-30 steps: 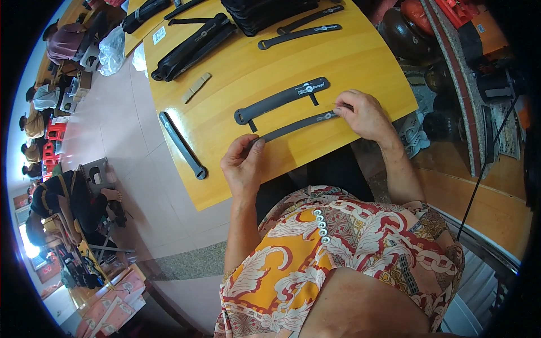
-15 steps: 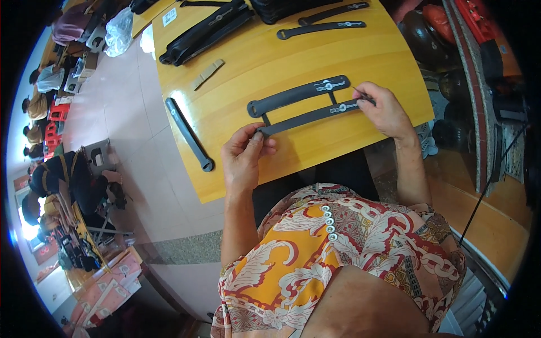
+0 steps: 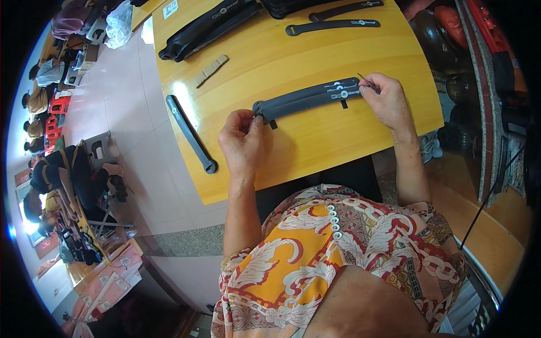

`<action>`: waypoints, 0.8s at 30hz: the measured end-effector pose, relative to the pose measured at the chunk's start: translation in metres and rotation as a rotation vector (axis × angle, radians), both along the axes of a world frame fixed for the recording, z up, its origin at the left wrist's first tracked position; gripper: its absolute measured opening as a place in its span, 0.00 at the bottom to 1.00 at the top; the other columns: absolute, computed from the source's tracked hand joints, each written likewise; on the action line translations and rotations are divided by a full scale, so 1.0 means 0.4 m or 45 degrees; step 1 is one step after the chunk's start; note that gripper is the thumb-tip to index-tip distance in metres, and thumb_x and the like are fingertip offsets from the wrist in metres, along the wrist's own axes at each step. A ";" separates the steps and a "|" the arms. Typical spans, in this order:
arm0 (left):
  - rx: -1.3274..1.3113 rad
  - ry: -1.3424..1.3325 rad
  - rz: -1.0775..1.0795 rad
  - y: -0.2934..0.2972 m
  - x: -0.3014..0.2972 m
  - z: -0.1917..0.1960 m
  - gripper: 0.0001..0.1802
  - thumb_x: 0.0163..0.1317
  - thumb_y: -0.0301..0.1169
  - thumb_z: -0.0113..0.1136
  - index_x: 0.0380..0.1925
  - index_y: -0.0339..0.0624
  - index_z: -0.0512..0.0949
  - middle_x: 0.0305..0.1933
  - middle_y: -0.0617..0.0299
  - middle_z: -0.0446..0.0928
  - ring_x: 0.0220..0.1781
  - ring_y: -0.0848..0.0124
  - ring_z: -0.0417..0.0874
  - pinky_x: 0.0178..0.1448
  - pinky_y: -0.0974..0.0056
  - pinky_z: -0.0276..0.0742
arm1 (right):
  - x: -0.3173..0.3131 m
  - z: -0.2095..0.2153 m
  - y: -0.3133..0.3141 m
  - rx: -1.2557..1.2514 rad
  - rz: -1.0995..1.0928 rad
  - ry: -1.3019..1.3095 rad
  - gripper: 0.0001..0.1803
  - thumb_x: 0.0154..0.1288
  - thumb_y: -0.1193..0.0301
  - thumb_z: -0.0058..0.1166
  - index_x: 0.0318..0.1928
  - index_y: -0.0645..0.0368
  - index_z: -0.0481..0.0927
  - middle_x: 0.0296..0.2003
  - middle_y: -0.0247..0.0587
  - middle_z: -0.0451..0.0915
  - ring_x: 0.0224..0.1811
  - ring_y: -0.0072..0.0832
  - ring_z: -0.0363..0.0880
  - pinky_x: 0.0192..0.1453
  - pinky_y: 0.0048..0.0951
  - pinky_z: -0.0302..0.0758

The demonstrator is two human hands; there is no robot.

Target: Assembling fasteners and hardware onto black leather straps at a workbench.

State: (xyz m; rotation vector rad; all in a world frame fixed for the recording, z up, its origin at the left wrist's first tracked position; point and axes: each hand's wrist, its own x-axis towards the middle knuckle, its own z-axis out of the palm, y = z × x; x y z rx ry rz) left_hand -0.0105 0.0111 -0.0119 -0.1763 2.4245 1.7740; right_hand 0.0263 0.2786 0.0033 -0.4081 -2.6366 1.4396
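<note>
Grey strap [image 3: 307, 100] with white label, ends pinched by left hand [image 3: 242, 138], right hand [image 3: 386, 101].

Left hand [image 3: 242, 138] and right hand [image 3: 386, 101] pinch, arms outstretched.

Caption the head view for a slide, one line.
Left hand and right hand hold the ends of a dark grey strap over a yellow wooden table.
</note>
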 end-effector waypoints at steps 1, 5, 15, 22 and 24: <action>-0.027 0.032 0.000 0.000 -0.002 -0.006 0.02 0.57 0.22 0.57 0.30 0.33 0.76 0.23 0.64 0.75 0.19 0.81 0.72 0.21 0.76 0.65 | 0.000 0.001 -0.002 0.037 -0.022 -0.017 0.06 0.56 0.77 0.52 0.32 0.69 0.77 0.22 0.41 0.76 0.25 0.23 0.72 0.31 0.25 0.69; -0.083 0.010 0.022 0.007 -0.002 0.002 0.03 0.56 0.22 0.57 0.30 0.33 0.76 0.23 0.64 0.75 0.19 0.81 0.72 0.21 0.76 0.65 | 0.000 -0.001 -0.001 0.044 -0.029 -0.058 0.07 0.55 0.76 0.53 0.32 0.69 0.77 0.23 0.42 0.77 0.25 0.24 0.73 0.30 0.26 0.70; -0.063 0.044 0.047 0.007 0.001 -0.013 0.04 0.56 0.22 0.57 0.31 0.32 0.77 0.23 0.64 0.76 0.19 0.81 0.72 0.22 0.76 0.65 | -0.003 -0.014 -0.002 0.044 -0.066 -0.046 0.06 0.55 0.76 0.53 0.31 0.68 0.77 0.22 0.43 0.77 0.24 0.25 0.74 0.29 0.26 0.70; -0.040 -0.055 0.105 0.019 0.005 0.015 0.04 0.56 0.21 0.57 0.30 0.29 0.76 0.24 0.64 0.75 0.26 0.80 0.73 0.30 0.76 0.69 | -0.003 -0.003 -0.013 0.107 -0.077 -0.059 0.06 0.54 0.75 0.54 0.29 0.67 0.76 0.22 0.47 0.77 0.24 0.31 0.77 0.29 0.29 0.71; -0.041 -0.025 0.088 0.018 0.005 0.006 0.04 0.57 0.21 0.57 0.31 0.29 0.76 0.24 0.64 0.75 0.25 0.80 0.73 0.29 0.75 0.69 | -0.002 -0.005 -0.012 0.121 -0.082 -0.045 0.06 0.54 0.75 0.53 0.29 0.67 0.76 0.22 0.48 0.77 0.25 0.33 0.78 0.29 0.30 0.71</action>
